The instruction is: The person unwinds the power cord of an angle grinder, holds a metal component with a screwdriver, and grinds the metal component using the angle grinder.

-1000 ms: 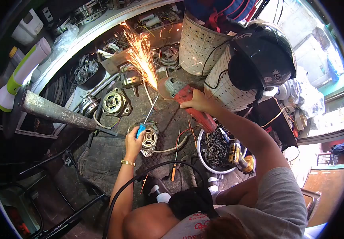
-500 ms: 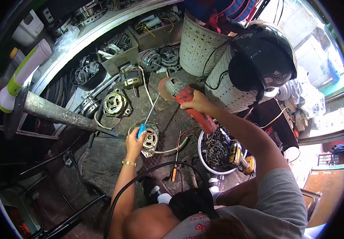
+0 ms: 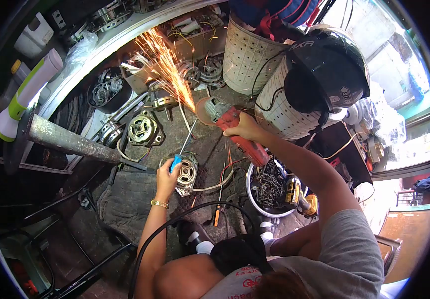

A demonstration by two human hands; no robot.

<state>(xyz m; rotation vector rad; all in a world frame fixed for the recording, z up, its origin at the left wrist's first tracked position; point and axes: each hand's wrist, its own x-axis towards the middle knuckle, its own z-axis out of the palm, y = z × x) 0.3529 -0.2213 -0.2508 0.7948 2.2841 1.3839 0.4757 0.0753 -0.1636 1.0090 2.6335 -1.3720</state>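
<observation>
My right hand (image 3: pixel 245 127) is closed around the body of a red angle grinder (image 3: pixel 231 119). The grinder's disc (image 3: pixel 205 110) meets the tip of a screwdriver (image 3: pixel 176 162), and orange sparks (image 3: pixel 167 70) spray from there up and to the left. My left hand (image 3: pixel 167 178) grips the screwdriver by its blue handle, with the shaft pointing up and to the right. Just beside that hand, a round metal motor housing (image 3: pixel 187 174) lies on the floor. Another motor housing (image 3: pixel 144 128) sits further up and left.
A white basin (image 3: pixel 253 199) of small metal parts stands at my right, with a yellow drill (image 3: pixel 294 193) on its rim. An orange-handled screwdriver (image 3: pixel 217 216) lies near my foot. A black cable (image 3: pixel 175 218) arcs across my lap. Perforated bins (image 3: pixel 250 55) and a black helmet (image 3: pixel 324 74) stand beyond.
Sparks now fly from the grinder disc at the screwdriver tip; half a second ago there were none. Both hands keep nearly the same positions and grips.
</observation>
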